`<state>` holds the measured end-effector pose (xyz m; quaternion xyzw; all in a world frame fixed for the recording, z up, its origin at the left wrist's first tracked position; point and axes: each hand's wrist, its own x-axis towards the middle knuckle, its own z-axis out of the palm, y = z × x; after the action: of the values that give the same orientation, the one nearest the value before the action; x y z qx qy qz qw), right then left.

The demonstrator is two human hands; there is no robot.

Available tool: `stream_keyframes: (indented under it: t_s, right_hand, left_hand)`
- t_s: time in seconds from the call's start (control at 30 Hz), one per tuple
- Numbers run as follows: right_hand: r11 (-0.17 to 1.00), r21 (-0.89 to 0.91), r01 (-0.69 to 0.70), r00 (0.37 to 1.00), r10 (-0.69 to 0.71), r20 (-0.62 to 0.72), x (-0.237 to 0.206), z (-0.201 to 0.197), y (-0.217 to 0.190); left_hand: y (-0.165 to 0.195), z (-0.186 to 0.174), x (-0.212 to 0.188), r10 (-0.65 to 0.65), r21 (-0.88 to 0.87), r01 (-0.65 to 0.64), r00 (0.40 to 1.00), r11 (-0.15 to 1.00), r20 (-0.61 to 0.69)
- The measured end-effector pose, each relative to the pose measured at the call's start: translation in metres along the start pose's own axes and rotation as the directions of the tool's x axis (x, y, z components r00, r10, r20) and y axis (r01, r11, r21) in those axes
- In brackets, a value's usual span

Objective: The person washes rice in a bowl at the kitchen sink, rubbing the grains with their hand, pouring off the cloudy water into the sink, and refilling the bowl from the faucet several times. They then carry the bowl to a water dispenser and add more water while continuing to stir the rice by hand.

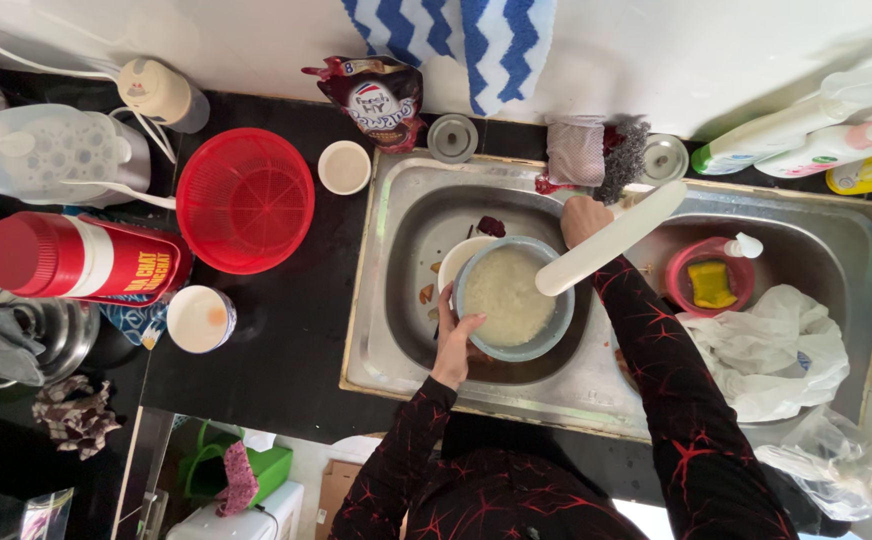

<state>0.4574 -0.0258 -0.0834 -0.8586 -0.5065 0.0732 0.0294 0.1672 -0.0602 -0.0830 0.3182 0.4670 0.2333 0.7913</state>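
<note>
Rinsing a bowl in the sink

The left hand [453, 345] is grasping the rim of the grey bowl [513, 298], which is sitting in the sink [386, 330] holding cloudy water; the right hand [584, 217] is apparently gripping the tap [611, 238]. Water not yet drained.

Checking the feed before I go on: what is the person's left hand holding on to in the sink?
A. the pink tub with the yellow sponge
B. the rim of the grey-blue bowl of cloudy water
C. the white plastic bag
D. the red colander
B: the left hand grips the near rim of the grey-blue bowl, which sits in the left basin of the sink and is full of cloudy white liquid.
</note>
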Motion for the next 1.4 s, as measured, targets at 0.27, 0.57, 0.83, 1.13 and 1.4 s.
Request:
stream_keyframes:
  t_s: [0.27,0.57,0.83,1.13,1.4]
  right_hand:
    - [0.998,-0.052,0.036,0.999,-0.034,0.024,0.000,0.001,0.001]
    - [1.000,-0.021,0.005,1.000,-0.005,0.030,0.002,-0.003,-0.001]
    - [0.987,0.160,-0.016,0.997,0.002,0.083,0.003,-0.003,0.013]
    - [0.756,0.654,0.013,0.998,0.029,-0.053,-0.023,0.012,0.030]
    - [0.440,0.895,-0.072,0.997,0.060,0.051,-0.039,0.020,0.033]
  left_hand:
    - [-0.004,0.000,0.000,0.084,0.032,-0.084,0.996,0.996,0.002]
    - [-0.002,0.003,-0.002,0.150,0.077,-0.152,0.988,0.985,0.031]
    - [-0.005,-0.001,-0.005,0.104,0.078,-0.105,0.995,0.991,0.010]
    - [-0.010,0.000,-0.004,0.006,-0.033,-0.006,1.000,0.999,0.008]
    - [-0.018,-0.003,-0.003,0.006,-0.085,-0.002,0.999,0.996,0.041]
